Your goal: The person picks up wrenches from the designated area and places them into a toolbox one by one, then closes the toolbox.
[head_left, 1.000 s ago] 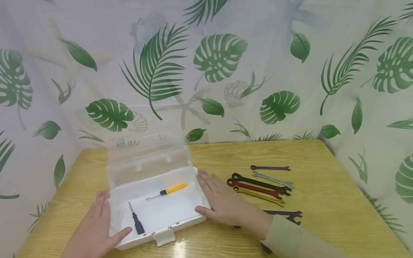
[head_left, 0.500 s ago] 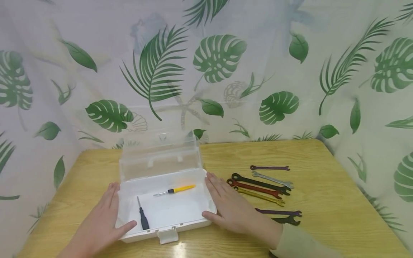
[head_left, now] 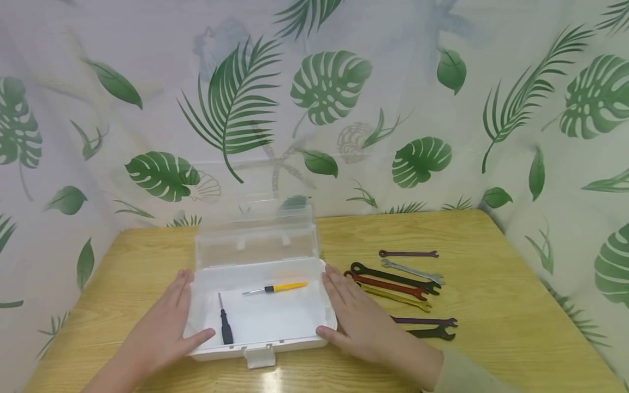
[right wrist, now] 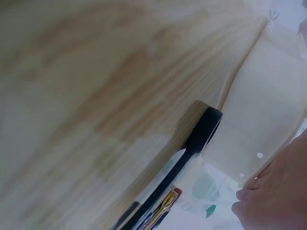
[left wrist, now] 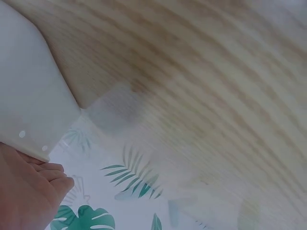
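Wooden table (head_left: 516, 305) under white box (head_left: 272, 322)

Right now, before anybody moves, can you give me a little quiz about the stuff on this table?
1. True or false: the clear lid is shut.
2. Which lies nearer the left hand: a) the yellow screwdriver, or b) the black screwdriver?
3. What tools lie on the table, outside the white box?

Key: 1. False; the clear lid stands open. 2. b. 3. Wrenches.
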`<state>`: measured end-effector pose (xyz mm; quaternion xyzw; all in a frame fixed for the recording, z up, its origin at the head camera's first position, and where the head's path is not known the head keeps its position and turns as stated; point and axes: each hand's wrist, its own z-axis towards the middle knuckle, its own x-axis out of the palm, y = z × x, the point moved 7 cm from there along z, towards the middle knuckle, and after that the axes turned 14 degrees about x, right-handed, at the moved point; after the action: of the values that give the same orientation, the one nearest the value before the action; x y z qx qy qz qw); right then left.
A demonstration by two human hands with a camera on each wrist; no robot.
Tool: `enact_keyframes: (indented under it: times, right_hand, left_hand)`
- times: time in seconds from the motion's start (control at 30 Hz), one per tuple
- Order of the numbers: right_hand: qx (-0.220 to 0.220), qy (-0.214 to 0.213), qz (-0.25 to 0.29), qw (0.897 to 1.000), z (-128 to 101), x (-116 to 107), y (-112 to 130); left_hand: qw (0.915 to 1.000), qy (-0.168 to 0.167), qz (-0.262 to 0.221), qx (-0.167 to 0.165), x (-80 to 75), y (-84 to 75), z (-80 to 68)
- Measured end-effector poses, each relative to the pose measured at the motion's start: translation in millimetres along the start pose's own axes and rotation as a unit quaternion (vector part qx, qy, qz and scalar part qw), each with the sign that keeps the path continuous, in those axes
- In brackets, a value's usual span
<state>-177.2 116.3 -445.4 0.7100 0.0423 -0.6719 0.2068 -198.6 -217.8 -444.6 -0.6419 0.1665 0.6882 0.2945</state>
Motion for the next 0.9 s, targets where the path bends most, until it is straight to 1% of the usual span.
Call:
enact_keyframes:
  times: [0.1, 0.3, 0.47, 0.6, 0.73, 0.8, 0.9]
  right_hand:
    - [0.008, -0.005, 0.003, 1.0, -3, 0, -2]
    - [0.023, -0.001, 0.011, 1.0, -9, 1, -5]
    - [0.023, -0.005, 0.009, 1.0, -11, 1, -6]
    - [0.019, -0.004, 0.006, 1.0, -11, 1, -7]
    - [0.017, -0.004, 0.001, 1.0, -11, 1, -9]
    - [0.017, -0.006, -0.002, 1.0, -11, 0, -10]
    - [0.018, -0.002, 0.001, 1.0, -11, 0, -11]
  left_hand:
    - [1.0, 0.006, -0.005, 0.003, 1.2, -0.5, 3.6]
    - [0.9999, 0.003, 0.001, 0.016, 0.4, -3.3, 8.5]
    - [0.9998, 0.005, 0.005, 0.02, 1.2, -4.4, 9.2]
    - [0.9998, 0.017, 0.005, 0.008, 1.7, -4.6, 9.1]
    - [0.9998, 0.02, -0.004, -0.008, 0.8, -9.4, 8.4]
    - [0.9998, 0.016, -0.007, -0.013, 0.3, -13.1, 7.9]
    - [0.9999, 0.008, 0.002, -0.013, 1.2, -17.2, 7.6]
